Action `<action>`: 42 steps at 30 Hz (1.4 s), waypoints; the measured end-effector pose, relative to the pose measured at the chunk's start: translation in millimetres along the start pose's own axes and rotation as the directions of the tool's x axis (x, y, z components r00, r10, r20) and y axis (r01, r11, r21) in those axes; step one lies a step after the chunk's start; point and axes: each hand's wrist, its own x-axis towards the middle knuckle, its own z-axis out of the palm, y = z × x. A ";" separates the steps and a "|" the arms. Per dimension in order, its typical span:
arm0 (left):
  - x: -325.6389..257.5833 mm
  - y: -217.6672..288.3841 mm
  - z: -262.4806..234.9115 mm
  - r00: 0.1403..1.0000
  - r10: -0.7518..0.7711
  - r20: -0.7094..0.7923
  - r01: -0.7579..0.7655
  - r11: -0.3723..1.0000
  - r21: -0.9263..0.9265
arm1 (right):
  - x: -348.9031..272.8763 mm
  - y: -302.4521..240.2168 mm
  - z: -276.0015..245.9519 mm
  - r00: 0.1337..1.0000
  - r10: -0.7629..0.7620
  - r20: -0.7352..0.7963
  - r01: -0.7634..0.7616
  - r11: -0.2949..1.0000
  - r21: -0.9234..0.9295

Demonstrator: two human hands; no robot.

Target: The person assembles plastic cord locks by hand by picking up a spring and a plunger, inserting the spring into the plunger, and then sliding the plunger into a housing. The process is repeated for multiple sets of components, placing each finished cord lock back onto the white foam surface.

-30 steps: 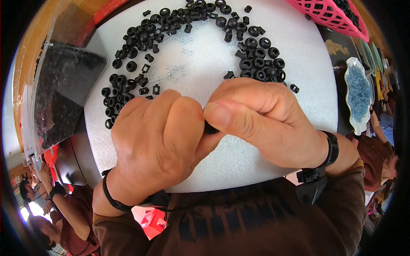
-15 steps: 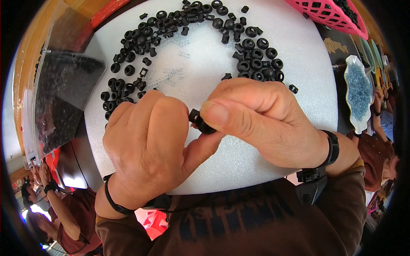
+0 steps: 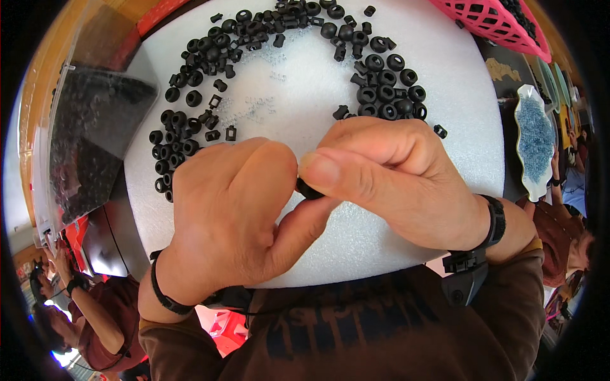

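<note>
Here, the right hand (image 3: pixel 394 181) pinches a smooth black piece (image 3: pixel 309 190); the left hand (image 3: pixel 219 209) curls beside it, its grip hidden. Rounded beads (image 3: pixel 386 93) sit on a grainy white sheet (image 3: pixel 356 251).

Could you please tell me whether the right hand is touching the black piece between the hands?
Touching: the head view shows the right hand gripping the black piece, its thumb pressed over the piece's upper edge.

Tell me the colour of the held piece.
The held piece is black, best seen in the head view.
</note>
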 end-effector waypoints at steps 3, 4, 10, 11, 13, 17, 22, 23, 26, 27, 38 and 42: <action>-0.3 -1.2 -1.5 0.998 0.054 0.027 -0.056 0.995 0.081 | 1.0 1.5 2.2 1.000 0.010 -0.012 -0.009 0.997 0.081; -0.2 0.7 0.5 0.998 0.054 0.029 -0.056 0.995 0.080 | 0.9 2.1 3.0 1.000 0.011 -0.014 -0.010 0.997 0.082; -2.3 1.5 7.3 0.989 0.127 -0.079 -0.105 0.966 0.238 | 1.3 4.4 0.3 0.999 -0.034 0.002 0.034 0.998 0.056; -1.5 1.3 5.5 0.996 0.074 -0.058 -0.064 0.983 0.170 | 1.6 3.4 0.0 1.000 -0.003 -0.011 0.003 0.999 0.044; 0.4 1.8 1.0 0.999 0.028 -0.038 -0.023 0.994 0.104 | 1.2 0.6 -0.2 0.999 0.025 -0.026 -0.024 0.999 0.028; 3.2 2.4 -3.1 1.000 -0.004 -0.009 0.005 0.992 0.123 | 0.5 -0.4 0.4 0.996 0.078 -0.042 -0.078 0.997 -0.009; 0.4 -4.0 2.0 0.997 0.070 -0.038 -0.068 0.996 0.065 | 3.6 -0.6 -0.9 0.996 0.094 -0.010 -0.094 0.994 -0.052; 0.9 -3.9 2.2 0.995 0.092 -0.044 -0.087 0.991 0.100 | 4.1 2.1 -1.3 0.998 0.068 -0.006 -0.069 0.997 -0.042; 0.6 -3.1 -0.3 0.997 0.065 -0.037 -0.061 0.993 0.098 | 4.7 2.0 1.8 1.000 0.011 0.002 -0.011 1.000 -0.006; 1.0 -2.5 -1.2 1.000 0.017 -0.024 -0.016 0.998 0.060 | 4.6 0.7 2.5 1.000 -0.021 0.002 0.021 1.000 0.019; 2.1 -8.6 -2.5 0.989 -0.127 0.078 0.148 0.805 -0.575 | 4.4 5.8 -0.4 0.998 -0.008 0.057 0.009 1.000 -0.018; 1.8 -4.5 -11.0 0.942 -0.237 0.237 0.334 0.715 -0.614 | 1.7 3.8 -2.0 0.995 -0.080 0.061 0.085 0.993 -0.083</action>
